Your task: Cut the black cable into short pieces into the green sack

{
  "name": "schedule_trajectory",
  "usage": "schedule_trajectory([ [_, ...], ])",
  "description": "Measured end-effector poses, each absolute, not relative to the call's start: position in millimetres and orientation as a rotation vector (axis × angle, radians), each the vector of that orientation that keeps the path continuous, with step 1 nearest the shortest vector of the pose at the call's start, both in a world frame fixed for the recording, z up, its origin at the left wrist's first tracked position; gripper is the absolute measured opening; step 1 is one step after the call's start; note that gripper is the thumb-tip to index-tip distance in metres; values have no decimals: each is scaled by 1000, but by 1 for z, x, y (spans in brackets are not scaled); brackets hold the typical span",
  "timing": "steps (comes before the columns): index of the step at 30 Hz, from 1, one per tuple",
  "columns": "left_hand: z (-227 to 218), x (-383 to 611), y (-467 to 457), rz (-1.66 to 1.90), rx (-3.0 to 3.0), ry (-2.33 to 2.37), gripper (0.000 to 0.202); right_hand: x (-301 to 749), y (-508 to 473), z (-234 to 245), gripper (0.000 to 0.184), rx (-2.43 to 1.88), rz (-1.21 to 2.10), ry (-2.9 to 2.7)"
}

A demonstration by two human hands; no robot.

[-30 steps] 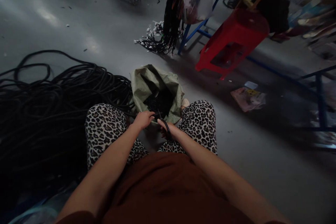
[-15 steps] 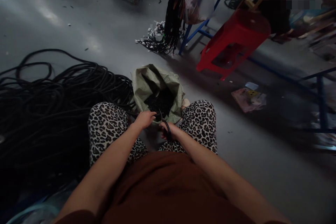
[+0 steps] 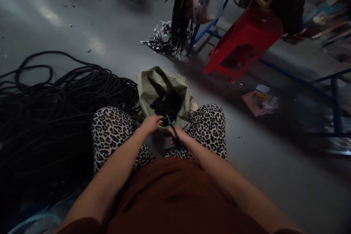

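My left hand (image 3: 151, 123) is closed in a pinch on a black cord, with a short dark end showing past the fingertips. Black-handled scissors (image 3: 174, 133) are gripped in my right hand (image 3: 179, 135), their blades pointing up and left beside that cord end. Both hands are over the near rim of an open greenish woven sack (image 3: 146, 89) between my knees. Dark pieces (image 3: 167, 105) lie inside the sack, too dim to make out singly. To the left spreads a large pile of black cord (image 3: 109, 86), reaching to the sack.
A red plastic stool (image 3: 246, 40) lies tilted at the right, near a person's dark clothing. Bundled black cords with white ends (image 3: 179, 18) hang by a blue frame (image 3: 196, 34). A clear plastic packet (image 3: 259, 103) lies on the floor.
Both hands keep almost the same place, the scissors still beside the cord end. The view has shifted very slightly.
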State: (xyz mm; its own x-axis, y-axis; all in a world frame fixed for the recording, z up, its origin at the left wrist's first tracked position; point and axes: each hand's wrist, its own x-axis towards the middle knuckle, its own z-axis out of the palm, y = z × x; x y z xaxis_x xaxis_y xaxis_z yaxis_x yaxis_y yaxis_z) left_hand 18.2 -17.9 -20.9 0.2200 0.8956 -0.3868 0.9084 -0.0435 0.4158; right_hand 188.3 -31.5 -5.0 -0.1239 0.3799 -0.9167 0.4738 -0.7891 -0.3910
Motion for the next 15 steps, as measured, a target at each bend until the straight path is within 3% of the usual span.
schedule_trajectory([
  [15,-22,15,-21,-165,1911,1665,32,190,-32,-6,20,2086,-1969,1022],
])
